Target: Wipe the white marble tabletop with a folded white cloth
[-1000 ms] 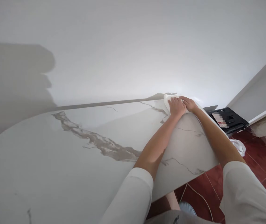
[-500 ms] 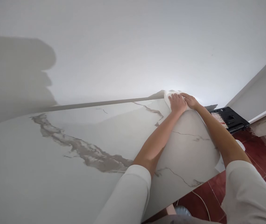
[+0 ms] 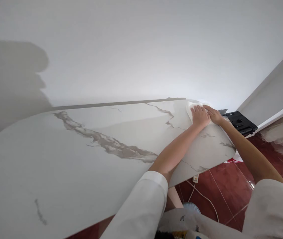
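Note:
A bunched white cloth (image 3: 189, 109) lies on the far right corner of a white marble-patterned tabletop (image 3: 131, 126). My left hand (image 3: 200, 116) presses down on the cloth, fingers bent over it. Right beside it, my right hand (image 3: 214, 115) grips the cloth's right side, its fingertips touching the left hand. Part of the cloth is hidden beneath both hands. Brown-grey veins cross the tabletop, and its corners are rounded.
A white wall (image 3: 131, 49) runs behind the table's far edge. To the right, a black case (image 3: 241, 122) stands on the red tiled floor (image 3: 221, 192). A pale cable (image 3: 207, 199) and a small socket block (image 3: 195, 179) lie below the table's near edge.
Both hands and the cloth have moved to the right along the tabletop's far edge, towards its rounded corner. The view has shifted, showing more of the tabletop's near edge.

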Motion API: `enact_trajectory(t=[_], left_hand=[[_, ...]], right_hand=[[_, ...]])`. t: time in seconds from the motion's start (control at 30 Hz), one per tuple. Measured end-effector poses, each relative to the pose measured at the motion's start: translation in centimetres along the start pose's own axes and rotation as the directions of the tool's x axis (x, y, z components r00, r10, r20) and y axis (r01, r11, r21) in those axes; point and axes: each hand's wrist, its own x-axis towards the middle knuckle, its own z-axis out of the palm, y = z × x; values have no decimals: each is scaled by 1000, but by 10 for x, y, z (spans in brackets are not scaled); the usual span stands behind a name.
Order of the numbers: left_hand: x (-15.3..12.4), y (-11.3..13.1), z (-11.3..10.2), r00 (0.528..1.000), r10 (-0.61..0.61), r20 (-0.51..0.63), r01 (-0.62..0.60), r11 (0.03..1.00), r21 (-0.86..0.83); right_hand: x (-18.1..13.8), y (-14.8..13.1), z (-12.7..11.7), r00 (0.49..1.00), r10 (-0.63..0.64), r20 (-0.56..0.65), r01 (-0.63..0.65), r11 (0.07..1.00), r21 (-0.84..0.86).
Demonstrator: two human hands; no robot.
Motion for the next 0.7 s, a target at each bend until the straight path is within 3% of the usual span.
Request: enact_trajectory(t=[0.43,0.57,0.7], left_hand=[[-87,43,-13,994,114,6,-114,994,1],[-118,44,-23,989,146,3,-146,989,13],[-151,29,-45,980,191,48,-191,981,6]], right_hand=[[-108,-26,-22,998,7,-63,-11,998,-58],[-138,-47,-22,998,12,-69,-15,999,-49],[-162,-84,-13,996,31,-79,-34,999,-40]])
